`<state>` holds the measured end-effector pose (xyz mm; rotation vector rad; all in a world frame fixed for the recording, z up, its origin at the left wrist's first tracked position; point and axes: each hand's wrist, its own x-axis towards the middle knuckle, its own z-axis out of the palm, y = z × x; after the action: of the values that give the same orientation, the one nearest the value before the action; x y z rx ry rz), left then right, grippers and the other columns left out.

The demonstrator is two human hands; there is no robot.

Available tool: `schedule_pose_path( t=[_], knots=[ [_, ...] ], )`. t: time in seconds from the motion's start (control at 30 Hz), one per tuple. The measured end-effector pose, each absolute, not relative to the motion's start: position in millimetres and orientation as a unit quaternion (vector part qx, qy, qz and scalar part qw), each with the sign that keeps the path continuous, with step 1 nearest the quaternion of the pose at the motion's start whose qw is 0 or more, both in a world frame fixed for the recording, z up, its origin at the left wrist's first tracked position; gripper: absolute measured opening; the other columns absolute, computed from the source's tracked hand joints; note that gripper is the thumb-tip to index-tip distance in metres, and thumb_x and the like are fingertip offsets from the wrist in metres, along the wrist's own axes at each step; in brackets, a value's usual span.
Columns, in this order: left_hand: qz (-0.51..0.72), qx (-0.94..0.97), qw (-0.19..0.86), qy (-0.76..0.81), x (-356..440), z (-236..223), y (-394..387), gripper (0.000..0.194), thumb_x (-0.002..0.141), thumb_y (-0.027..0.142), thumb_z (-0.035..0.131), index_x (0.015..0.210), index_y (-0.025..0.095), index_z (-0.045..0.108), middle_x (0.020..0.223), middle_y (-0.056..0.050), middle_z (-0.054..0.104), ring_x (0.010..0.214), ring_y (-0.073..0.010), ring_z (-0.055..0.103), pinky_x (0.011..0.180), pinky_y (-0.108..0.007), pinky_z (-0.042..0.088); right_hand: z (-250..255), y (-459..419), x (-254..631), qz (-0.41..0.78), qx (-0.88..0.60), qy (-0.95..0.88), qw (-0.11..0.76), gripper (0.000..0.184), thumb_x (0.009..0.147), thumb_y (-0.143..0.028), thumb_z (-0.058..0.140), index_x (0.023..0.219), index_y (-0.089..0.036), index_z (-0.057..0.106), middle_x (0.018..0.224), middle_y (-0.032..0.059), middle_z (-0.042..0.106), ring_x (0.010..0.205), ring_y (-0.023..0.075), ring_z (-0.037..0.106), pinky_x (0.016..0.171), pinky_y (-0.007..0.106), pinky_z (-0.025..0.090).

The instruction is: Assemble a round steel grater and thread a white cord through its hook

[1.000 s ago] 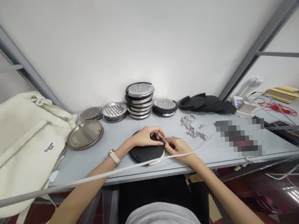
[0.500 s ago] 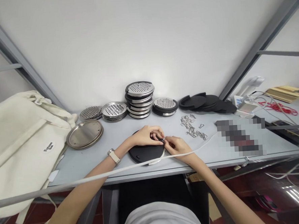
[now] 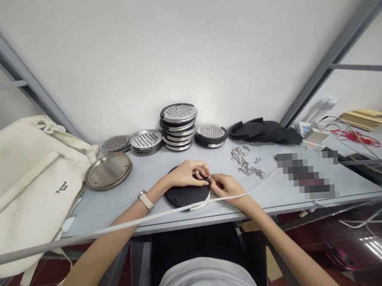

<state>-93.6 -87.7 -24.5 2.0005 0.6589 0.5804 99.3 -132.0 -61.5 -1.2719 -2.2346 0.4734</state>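
Note:
A round black disc (image 3: 189, 195) with a silvery rim showing at its right lies flat near the table's front edge. Over its upper right part, my left hand (image 3: 190, 174) is bent with its fingertips closed on a small black piece (image 3: 206, 178), perhaps a strap or tab of the disc. My right hand (image 3: 225, 186) meets it from the right, thumb and finger pinched together at the same spot. Something tiny and shiny may be between those fingertips, but it is too small to name. Small metal clips (image 3: 242, 159) lie loose beyond my right hand.
Along the wall stand stacked round graters (image 3: 179, 128), more graters (image 3: 146, 141), plain metal discs (image 3: 107, 172) and black round covers (image 3: 258, 130). A white cable (image 3: 169, 211) crosses in front of my forearms. A cream bag (image 3: 31, 183) hangs at the left.

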Motion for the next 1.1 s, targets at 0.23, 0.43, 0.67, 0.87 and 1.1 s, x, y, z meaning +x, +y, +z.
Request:
schedule_pose_path(
  t=[0.23,0.43,0.67,0.87,1.1],
  knots=[
    [0.238,0.832,0.424,0.267,-92.9,-24.6,-87.6,0.023,0.068,0.017,0.066,0.091,0.014,0.062,0.084,-0.002,0.065,0.07,-0.0078,0.057,0.066,-0.018,0.047,-60.3,-132.1,98.7,0.183,-0.474,-0.821,0.262,0.028,0.086,-0.027,0.04,0.059,-0.019,0.041,0.053,-0.0037,0.041,0.05,0.0094,0.039,0.051,0.022,0.028],
    [0.233,0.842,0.412,0.26,-93.1,-23.8,-87.6,0.023,0.071,0.018,0.065,0.094,0.014,0.061,0.087,-0.002,0.065,0.071,-0.0079,0.055,0.067,-0.018,0.046,-59.5,-132.8,99.5,0.192,-0.474,-0.815,0.271,0.029,0.086,-0.026,0.041,0.058,-0.018,0.042,0.052,-0.0037,0.041,0.049,0.009,0.038,0.049,0.021,0.027],
    [0.234,0.848,0.396,0.263,-92.9,-23.5,-87.9,0.026,0.07,0.018,0.065,0.096,0.014,0.061,0.089,-0.002,0.062,0.068,-0.0078,0.052,0.063,-0.019,0.045,-56.3,-134.2,99.6,0.178,-0.454,-0.834,0.259,0.027,0.091,-0.027,0.035,0.072,-0.018,0.052,0.061,0.0006,0.052,0.056,0.0126,0.046,0.055,0.023,0.033],
    [0.228,0.845,0.405,0.266,-93.5,-24.8,-86.5,0.027,0.071,0.019,0.065,0.097,0.015,0.061,0.087,-0.002,0.064,0.07,-0.0083,0.055,0.066,-0.019,0.046,-55.7,-134.9,99.2,0.174,-0.456,-0.835,0.254,0.026,0.09,-0.026,0.037,0.067,-0.019,0.047,0.058,-0.001,0.047,0.054,0.0118,0.044,0.053,0.023,0.032],
    [0.226,0.834,0.424,0.272,-93.9,-25.2,-85.8,0.027,0.071,0.018,0.066,0.097,0.014,0.061,0.089,-0.003,0.065,0.072,-0.009,0.057,0.068,-0.02,0.046,-58.1,-134.7,99.8,0.183,-0.453,-0.831,0.266,0.026,0.089,-0.026,0.039,0.066,-0.018,0.048,0.057,-0.0017,0.045,0.054,0.0113,0.042,0.052,0.022,0.031]
  ],
)
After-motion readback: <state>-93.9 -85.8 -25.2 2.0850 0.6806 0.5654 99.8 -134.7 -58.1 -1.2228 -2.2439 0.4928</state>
